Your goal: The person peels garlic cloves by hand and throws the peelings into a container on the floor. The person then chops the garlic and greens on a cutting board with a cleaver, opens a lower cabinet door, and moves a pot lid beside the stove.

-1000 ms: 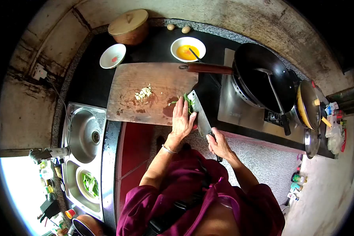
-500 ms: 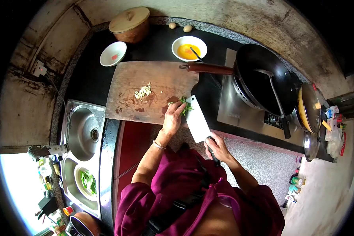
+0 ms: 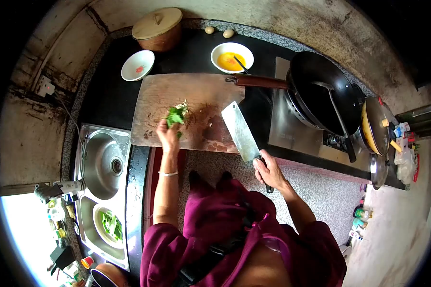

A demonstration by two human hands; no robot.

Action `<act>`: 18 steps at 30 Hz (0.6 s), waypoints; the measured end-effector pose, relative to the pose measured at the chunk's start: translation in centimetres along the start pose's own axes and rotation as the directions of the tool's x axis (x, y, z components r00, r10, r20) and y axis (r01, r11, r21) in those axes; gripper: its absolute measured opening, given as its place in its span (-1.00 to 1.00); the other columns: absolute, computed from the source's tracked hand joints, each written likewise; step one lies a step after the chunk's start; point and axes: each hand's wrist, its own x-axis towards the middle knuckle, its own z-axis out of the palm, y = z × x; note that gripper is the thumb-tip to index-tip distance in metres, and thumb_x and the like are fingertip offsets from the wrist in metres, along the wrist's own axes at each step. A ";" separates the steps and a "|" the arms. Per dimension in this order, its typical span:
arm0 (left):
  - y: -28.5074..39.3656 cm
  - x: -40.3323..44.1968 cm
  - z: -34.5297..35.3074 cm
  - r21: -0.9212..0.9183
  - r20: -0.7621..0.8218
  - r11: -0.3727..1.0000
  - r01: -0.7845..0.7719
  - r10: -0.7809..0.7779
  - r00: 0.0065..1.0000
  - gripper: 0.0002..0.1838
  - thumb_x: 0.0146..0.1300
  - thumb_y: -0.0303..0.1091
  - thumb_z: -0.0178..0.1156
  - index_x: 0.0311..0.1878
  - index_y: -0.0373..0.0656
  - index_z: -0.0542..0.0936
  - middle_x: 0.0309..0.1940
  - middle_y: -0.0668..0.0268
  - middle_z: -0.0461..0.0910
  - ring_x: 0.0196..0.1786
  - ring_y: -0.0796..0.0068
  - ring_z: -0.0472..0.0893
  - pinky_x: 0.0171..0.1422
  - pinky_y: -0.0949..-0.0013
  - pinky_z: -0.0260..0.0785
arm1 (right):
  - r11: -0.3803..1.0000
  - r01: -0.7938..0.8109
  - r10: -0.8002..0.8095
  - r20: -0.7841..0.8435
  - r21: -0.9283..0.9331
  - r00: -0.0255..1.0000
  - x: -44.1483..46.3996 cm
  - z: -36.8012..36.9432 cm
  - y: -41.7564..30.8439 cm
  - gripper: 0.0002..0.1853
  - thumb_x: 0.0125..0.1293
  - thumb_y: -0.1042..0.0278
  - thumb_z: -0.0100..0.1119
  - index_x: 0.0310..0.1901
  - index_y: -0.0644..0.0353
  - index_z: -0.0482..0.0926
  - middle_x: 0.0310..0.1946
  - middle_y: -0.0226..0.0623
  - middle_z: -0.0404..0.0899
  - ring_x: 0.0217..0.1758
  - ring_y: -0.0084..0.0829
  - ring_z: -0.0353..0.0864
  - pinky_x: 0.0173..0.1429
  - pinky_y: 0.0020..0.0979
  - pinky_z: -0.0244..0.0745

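My left hand (image 3: 168,137) is closed on a bunch of green leaves (image 3: 175,116) over the left part of the wooden cutting board (image 3: 151,98). Chopped pale pieces (image 3: 182,105) lie just behind the leaves, partly covered by them. My right hand (image 3: 269,171) grips the handle of a cleaver (image 3: 241,133), whose wide blade points away from me over the board's right edge. Wet dark patches mark the board's right side.
Behind the board are a white bowl (image 3: 138,65), a bowl of beaten egg (image 3: 232,58), a lidded pot (image 3: 158,31) and two eggs. A wok (image 3: 321,95) sits right, its handle reaching over the board. At left, a sink (image 3: 103,165) holds a bowl of greens.
My left hand has moved left across the board with the leaves, from beside the blade to the chopped pieces. The cleaver stays at the right edge, its blade turned slightly.
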 end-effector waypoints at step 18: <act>1.6 8.1 -11.8 0.711 0.242 0.494 -0.500 0.495 0.834 -0.63 0.00 -0.71 -0.02 -0.08 -0.25 0.54 -0.17 0.09 0.55 -0.11 0.05 0.55 -0.04 0.26 0.38 | 0.675 0.334 -0.220 0.252 -0.658 0.942 3.4 0.1 -3.8 -0.84 0.22 0.42 0.08 -0.23 0.26 0.35 -0.52 -0.08 0.45 -0.52 -0.18 0.51 -0.47 -0.25 0.40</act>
